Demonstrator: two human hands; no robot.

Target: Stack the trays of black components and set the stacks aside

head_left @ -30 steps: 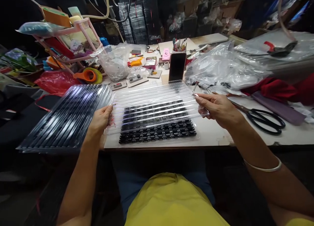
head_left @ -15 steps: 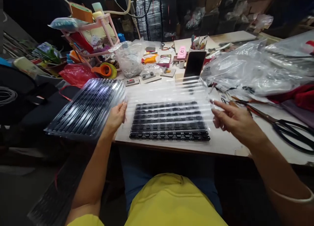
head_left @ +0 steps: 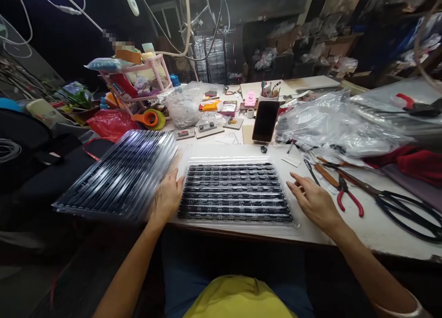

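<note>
Clear ridged plastic tray (head_left: 238,159) of black component strips (head_left: 236,191) now lies flat on white table (head_left: 373,226).
Left hand (head_left: 168,196), right hand (head_left: 312,199) have let go (fingers loose, empty), resting beside its ends; cover seated.

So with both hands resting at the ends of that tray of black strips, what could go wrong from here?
The clear tray of black strips lies near the table's front edge; a push from the left hand or right hand might slide it off. The stack of trays overhangs the table's left side and could tip. The red-handled pliers and scissors lie near the right hand.
</note>
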